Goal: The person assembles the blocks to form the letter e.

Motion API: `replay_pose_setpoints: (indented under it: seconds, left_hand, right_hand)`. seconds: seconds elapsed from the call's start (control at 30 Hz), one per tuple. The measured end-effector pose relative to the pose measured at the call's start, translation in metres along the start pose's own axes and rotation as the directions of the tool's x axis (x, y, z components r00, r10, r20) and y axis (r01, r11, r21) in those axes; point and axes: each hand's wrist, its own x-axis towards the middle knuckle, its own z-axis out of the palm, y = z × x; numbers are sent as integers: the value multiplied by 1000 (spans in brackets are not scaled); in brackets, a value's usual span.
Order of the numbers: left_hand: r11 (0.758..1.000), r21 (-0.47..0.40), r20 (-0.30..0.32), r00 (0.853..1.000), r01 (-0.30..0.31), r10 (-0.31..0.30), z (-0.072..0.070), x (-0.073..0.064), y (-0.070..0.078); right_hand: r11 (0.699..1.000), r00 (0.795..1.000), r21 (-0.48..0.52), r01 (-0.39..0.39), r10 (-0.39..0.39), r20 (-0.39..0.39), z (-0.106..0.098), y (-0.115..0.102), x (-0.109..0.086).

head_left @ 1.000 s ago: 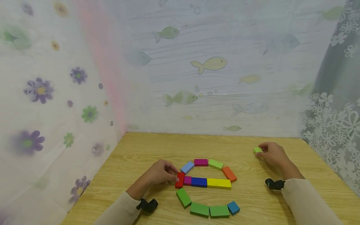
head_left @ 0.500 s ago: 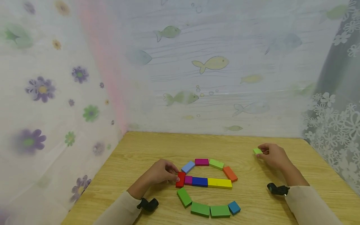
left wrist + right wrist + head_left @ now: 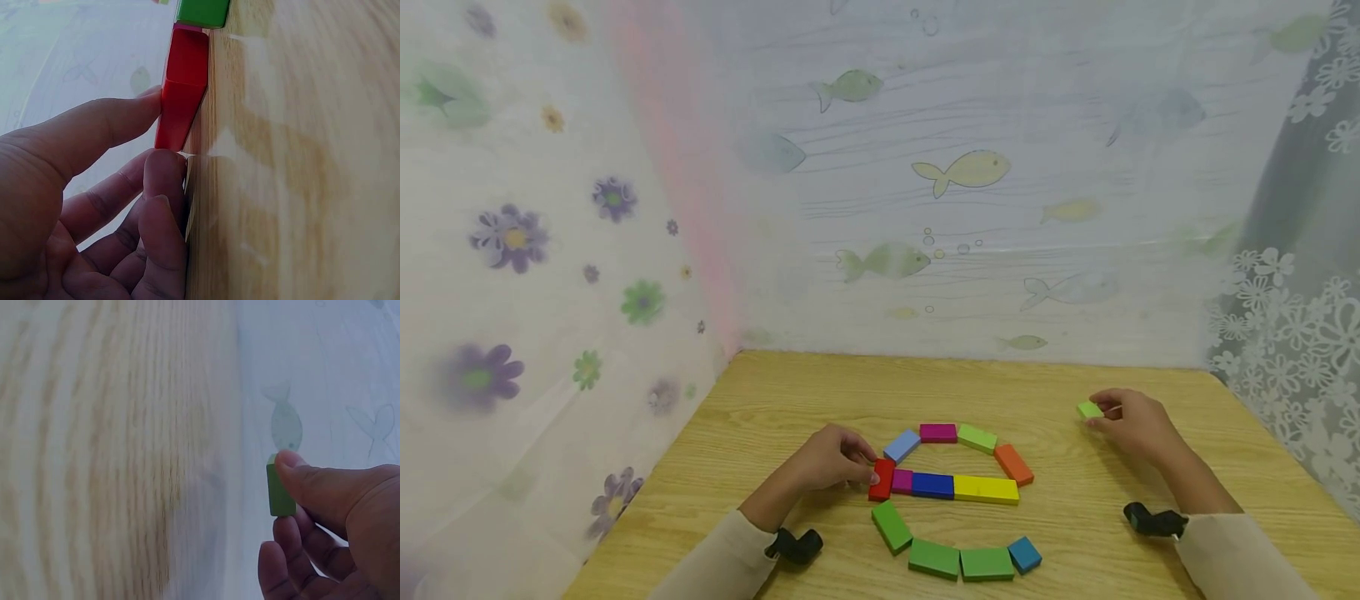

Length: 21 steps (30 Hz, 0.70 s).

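My left hand (image 3: pixel 831 459) is at the left end of the block figure, its thumb and fingers pinching a red block (image 3: pixel 882 479). In the left wrist view the thumb (image 3: pixel 112 125) presses one side of the red block (image 3: pixel 184 87), and a fingertip meets its near end. Off to the right, my right hand (image 3: pixel 1133 422) pinches a small light-green block (image 3: pixel 1089 410) between thumb and fingers. The right wrist view shows that green block (image 3: pixel 281 490) held off the tabletop. Right of the red block runs a row of a magenta block (image 3: pixel 902 482), a blue block (image 3: pixel 933 486) and a yellow block (image 3: pixel 987 489).
An arc of a light-blue block (image 3: pixel 902 447), magenta block (image 3: pixel 937 433), lime block (image 3: pixel 977 437) and orange block (image 3: pixel 1014 464) lies behind the row. In front curve several green blocks (image 3: pixel 934 558) and a small blue block (image 3: pixel 1025 555). A patterned curtain backs the wooden table (image 3: pixel 820 383).
My right hand, with the light-green block, has drawn slightly nearer to me. The left hand stays at the red block, and the laid-out blocks keep their places.
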Motion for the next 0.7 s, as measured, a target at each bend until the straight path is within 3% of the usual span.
replay_pose_setpoints:
  seconds: [0.7]
  left_hand:
    - [1000, -4, -4, 1000, 12, -12, 0, 0, -1]
  right_hand:
    - [990, 991, 32, 136, -136, 7, 6, -30, -30]
